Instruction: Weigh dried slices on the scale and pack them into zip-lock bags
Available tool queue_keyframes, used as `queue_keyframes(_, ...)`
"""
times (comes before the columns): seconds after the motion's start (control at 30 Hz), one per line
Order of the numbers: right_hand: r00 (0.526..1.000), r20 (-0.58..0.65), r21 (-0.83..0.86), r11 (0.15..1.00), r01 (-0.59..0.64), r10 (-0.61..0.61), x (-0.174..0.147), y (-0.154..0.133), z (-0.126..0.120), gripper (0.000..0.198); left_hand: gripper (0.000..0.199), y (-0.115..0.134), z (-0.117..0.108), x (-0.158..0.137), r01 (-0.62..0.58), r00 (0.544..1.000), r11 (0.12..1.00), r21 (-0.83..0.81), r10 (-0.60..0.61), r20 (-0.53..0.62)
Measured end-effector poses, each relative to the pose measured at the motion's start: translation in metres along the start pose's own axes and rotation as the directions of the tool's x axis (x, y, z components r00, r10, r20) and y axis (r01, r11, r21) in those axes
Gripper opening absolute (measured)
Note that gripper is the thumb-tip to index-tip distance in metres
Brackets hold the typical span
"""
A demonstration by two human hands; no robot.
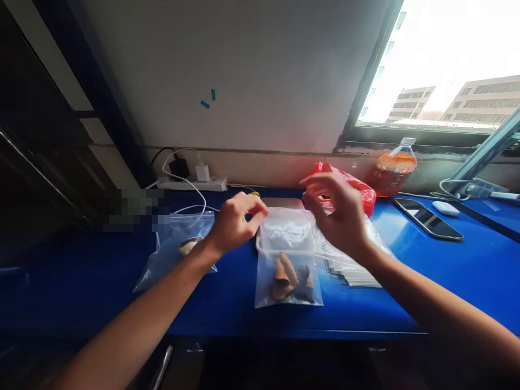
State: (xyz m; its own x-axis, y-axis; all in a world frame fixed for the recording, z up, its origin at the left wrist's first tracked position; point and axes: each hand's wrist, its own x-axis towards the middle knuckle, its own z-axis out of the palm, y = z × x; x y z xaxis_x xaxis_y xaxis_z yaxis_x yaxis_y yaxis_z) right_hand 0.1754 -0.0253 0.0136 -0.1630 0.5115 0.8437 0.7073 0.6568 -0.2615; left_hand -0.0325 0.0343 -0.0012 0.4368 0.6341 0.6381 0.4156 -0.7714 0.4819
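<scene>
A transparent zip-top plastic bag (286,233) hangs or stands in front of me with its opening upward. Inside its lower half are brown, curved pieces (285,273) and a darker piece (306,281); I cannot make out what they are. My left hand (239,221) pinches the bag's top left corner between thumb and fingers. Just beyond the top right corner, my right hand (341,214) is held with thumb and fingers apart, slightly blurred, holding nothing visible. Behind the bag, partly hidden, lies a pale flat object with a reddish edge (298,203).
Another zip bag with a pale item (162,265) lies left on the blue table (195,314). Flat plastic bags (357,273) are stacked right, before a red plastic bag (363,195). Beyond are a drink bottle (396,165), a phone (428,219), and a power strip (215,184).
</scene>
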Motion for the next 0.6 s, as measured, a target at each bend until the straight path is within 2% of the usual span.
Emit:
queue_keyframes(0.03,0.996,0.053,-0.038,0.997,0.068,-0.066,-0.005,0.0,0.006,0.018,0.012,0.0,0.003,-0.002,-0.088,0.996,0.992,0.088,0.086,0.034)
queue_keyframes(0.1,0.975,0.168,-0.1,0.981,0.166,-0.148,-0.018,-0.002,0.02,0.025,0.017,0.0,0.011,-0.007,-0.228,0.971,0.961,0.154,0.214,0.103)
queue_keyframes(0.13,0.971,0.196,-0.108,0.981,0.162,-0.139,-0.025,-0.003,0.026,0.029,0.018,0.001,0.015,-0.009,-0.272,0.959,0.949,0.158,0.254,0.127)
queue_keyframes(0.2,0.986,0.162,-0.071,0.996,0.054,-0.042,-0.036,-0.004,0.034,0.034,0.019,0.003,0.021,-0.011,-0.323,0.942,0.933,0.157,0.302,0.144)
queue_keyframes(0.33,0.991,0.062,0.014,0.993,-0.12,0.119,-0.043,-0.002,0.037,0.037,0.014,0.007,0.022,-0.011,-0.308,0.949,0.94,0.147,0.293,0.118)
queue_keyframes(0.6,0.991,0.107,0.001,0.996,-0.085,0.084,-0.039,-0.002,0.037,0.03,0.014,0.005,0.021,-0.011,-0.261,0.959,0.958,0.117,0.244,0.143)
